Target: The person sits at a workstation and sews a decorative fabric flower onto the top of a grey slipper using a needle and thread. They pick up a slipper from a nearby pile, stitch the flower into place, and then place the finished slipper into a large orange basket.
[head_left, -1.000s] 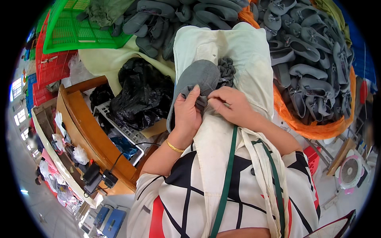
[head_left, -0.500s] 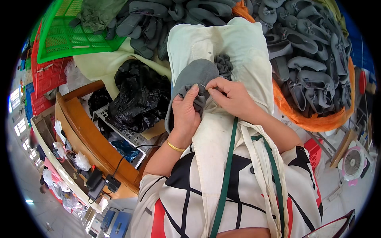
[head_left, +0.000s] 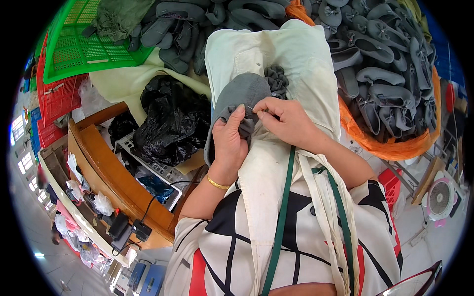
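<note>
A grey fabric shoe (head_left: 243, 90) lies over my lap, its toe pointing away from me. My left hand (head_left: 229, 143) is closed round its near side, thumb pressed on the gathered cloth. Over the shoe's opening, my right hand (head_left: 284, 118) pinches a thin needle (head_left: 251, 108) between thumb and forefinger, its tip by my left thumb. Any thread is too fine to make out. Just beyond, a bunched grey fabric piece (head_left: 276, 81) rests on the white apron (head_left: 306, 64) covering my legs.
An orange-rimmed sack (head_left: 395, 151) heaped with grey bow shoes (head_left: 375, 47) stands at the right. More grey shoes (head_left: 170, 29) pile up ahead, beside a green crate (head_left: 74, 54). At the left are a black plastic bag (head_left: 170, 121) and a wooden drawer (head_left: 106, 158). A fan (head_left: 439, 198) stands far right.
Both hands keep nearly the same hold on the shoe and needle. The whole view has shifted slightly; little else differs.
</note>
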